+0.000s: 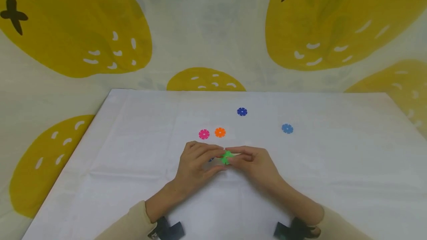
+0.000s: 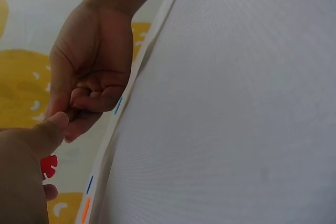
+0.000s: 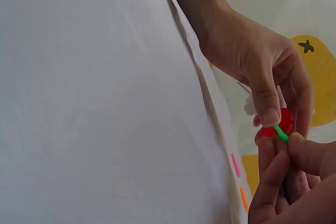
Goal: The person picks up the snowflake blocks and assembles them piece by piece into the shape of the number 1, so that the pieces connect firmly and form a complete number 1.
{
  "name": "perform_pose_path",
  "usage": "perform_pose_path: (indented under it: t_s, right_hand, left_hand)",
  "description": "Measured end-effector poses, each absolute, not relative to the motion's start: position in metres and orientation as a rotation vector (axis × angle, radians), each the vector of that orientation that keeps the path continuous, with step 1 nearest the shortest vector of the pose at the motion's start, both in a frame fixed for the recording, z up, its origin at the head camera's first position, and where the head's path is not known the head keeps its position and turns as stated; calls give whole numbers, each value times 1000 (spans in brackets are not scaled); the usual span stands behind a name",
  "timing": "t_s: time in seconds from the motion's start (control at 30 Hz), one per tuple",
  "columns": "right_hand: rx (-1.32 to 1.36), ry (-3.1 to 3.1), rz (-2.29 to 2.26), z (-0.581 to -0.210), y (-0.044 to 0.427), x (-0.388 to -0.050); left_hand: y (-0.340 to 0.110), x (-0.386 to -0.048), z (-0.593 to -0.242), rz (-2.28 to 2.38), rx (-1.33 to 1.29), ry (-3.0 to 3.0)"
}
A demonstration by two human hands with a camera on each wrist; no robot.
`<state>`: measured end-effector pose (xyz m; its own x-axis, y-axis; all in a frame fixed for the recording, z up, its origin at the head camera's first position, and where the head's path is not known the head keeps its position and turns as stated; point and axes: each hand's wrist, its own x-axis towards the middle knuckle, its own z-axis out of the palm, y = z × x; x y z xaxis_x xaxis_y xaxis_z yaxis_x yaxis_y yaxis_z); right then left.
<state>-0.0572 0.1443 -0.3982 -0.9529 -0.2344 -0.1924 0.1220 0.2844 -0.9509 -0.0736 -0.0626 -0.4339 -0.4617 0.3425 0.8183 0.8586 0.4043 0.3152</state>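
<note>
Over the near middle of the white table, my two hands meet around a small cluster of notched plastic snowflake discs. My left hand [image 1: 197,160] pinches it between thumb and fingers. From the other side, the fingertips of my right hand [image 1: 255,162] pinch the green disc [image 1: 226,157]. In the right wrist view a red disc [image 3: 286,116] shows behind my left thumb, with the green disc's edge against it. A bit of blue [image 1: 211,159] shows between my left thumb and fingers; fingers hide how the pieces join.
Beyond the hands, a pink disc [image 1: 204,134] and an orange disc [image 1: 220,132] lie flat side by side. Farther back is a dark blue disc [image 1: 242,112]; a light blue one [image 1: 287,128] lies to the right. A yellow-patterned cloth [image 1: 207,29] hangs behind the white table [image 1: 133,121].
</note>
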Motion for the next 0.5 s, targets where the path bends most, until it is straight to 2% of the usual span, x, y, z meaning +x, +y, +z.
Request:
perform_pose_path:
  t_s: [0.5]
  right_hand:
    - [-115,2191,-1743,-401,141,-57]
  left_hand:
    - [-64,-74,-438,-1045,-1043,-1990]
